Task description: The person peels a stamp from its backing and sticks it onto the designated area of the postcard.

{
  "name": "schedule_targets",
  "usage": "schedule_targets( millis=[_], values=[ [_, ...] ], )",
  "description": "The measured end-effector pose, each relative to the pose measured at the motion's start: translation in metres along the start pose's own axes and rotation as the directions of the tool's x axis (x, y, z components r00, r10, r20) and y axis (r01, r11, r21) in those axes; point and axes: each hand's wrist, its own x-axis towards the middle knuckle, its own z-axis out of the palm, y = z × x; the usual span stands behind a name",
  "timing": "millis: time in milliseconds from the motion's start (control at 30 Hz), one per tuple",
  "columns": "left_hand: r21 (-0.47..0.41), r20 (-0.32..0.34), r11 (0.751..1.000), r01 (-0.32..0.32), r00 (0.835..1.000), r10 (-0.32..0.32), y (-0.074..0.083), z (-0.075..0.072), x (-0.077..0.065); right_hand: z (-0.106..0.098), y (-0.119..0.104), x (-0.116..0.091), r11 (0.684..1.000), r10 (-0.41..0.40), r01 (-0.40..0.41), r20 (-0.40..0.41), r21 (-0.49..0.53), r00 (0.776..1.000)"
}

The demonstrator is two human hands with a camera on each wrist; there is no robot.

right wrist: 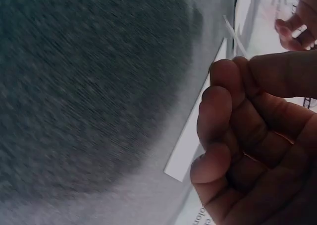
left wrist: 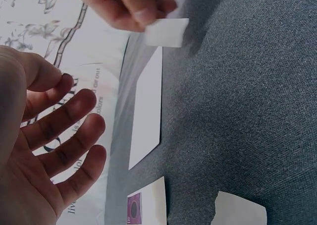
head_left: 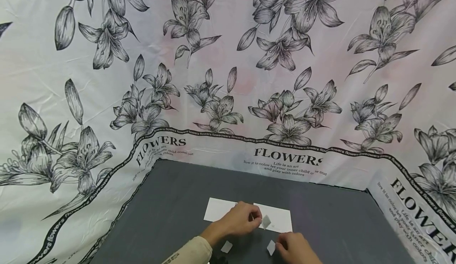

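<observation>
My left hand [head_left: 242,218] reaches over two white cards, thumb and index fingertip together. A small white piece of paper [head_left: 266,221] stands tilted at those fingertips, pinched there. In the left wrist view the left hand [left wrist: 54,131] has its other fingers loosely bent; the paper is hard to make out against the pale cloth. My right hand [head_left: 295,248] pinches another white piece of paper [head_left: 271,247]. This piece of paper [left wrist: 167,32] is seen flat in the left wrist view, and edge-on [right wrist: 237,36] in the right wrist view beside the right hand [right wrist: 247,140].
Beneath and behind the hands lie the left card [head_left: 215,209] and the right card [head_left: 285,216] on a dark grey tabletop [head_left: 171,200]. A loose white piece [head_left: 226,247] lies nearer. A purple printed patch [left wrist: 134,208] shows in the left wrist view. Flowered cloth [head_left: 213,58] surrounds the table.
</observation>
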Motion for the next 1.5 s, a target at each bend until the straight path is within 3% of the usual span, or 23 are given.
schedule_targets(
  millis=[67, 167, 300, 467, 600, 767, 933, 1000, 1267, 1367, 1500],
  values=[
    [0.001, 0.001, 1.0, 0.002, 1.0, -0.002, 0.0, 0.0, 0.0, 0.013, 0.017, -0.003, 0.998, 0.055, -0.055, 0.074, -0.007, 0.996],
    [0.004, 0.003, 1.0, 0.0, 1.0, 0.0, -0.001, 0.001, 0.0, 0.013, 0.018, -0.004, 0.983, 0.18, -0.183, 0.191, -0.007, 0.965],
    [0.004, 0.004, 1.0, -0.004, 1.0, 0.004, -0.001, 0.0, 0.0, -0.002, -0.011, -0.005, 0.947, 0.314, -0.322, 0.269, -0.016, 0.91],
    [-0.001, 0.0, 1.0, 0.003, 1.0, -0.003, 0.001, 0.0, -0.001, -0.026, -0.058, -0.001, 0.918, 0.384, -0.396, 0.28, -0.016, 0.88],
    [-0.001, 0.004, 1.0, 0.004, 1.0, -0.004, 0.001, 0.001, -0.001, -0.042, -0.084, 0.003, 0.919, 0.382, -0.393, 0.259, -0.012, 0.887],
    [0.008, 0.007, 1.0, -0.006, 1.0, 0.006, 0.0, 0.001, -0.001, -0.052, -0.091, 0.005, 0.934, 0.355, -0.355, 0.218, -0.041, 0.909],
    [0.02, 0.006, 1.0, -0.015, 1.0, 0.015, -0.002, 0.002, -0.001, -0.062, -0.088, 0.011, 0.985, 0.174, -0.173, 0.133, -0.013, 0.976],
    [0.025, 0.008, 1.0, -0.015, 1.0, 0.015, -0.003, 0.004, -0.001, -0.066, -0.09, 0.016, 0.996, 0.095, -0.094, 0.09, -0.015, 0.991],
    [0.072, 0.008, 0.997, -0.019, 1.0, 0.019, -0.003, 0.008, 0.0, -0.083, -0.115, 0.04, 0.999, 0.005, -0.005, 0.002, -0.044, 1.0],
    [0.056, 0.013, 0.998, -0.029, 1.0, 0.029, -0.002, 0.01, 0.001, -0.084, -0.121, 0.045, 0.997, -0.041, 0.037, -0.052, -0.07, 0.998],
    [0.015, 0.026, 0.999, -0.036, 0.999, 0.036, -0.001, 0.011, 0.001, -0.082, -0.122, 0.048, 0.996, -0.046, 0.041, -0.068, -0.08, 0.997]
  ],
)
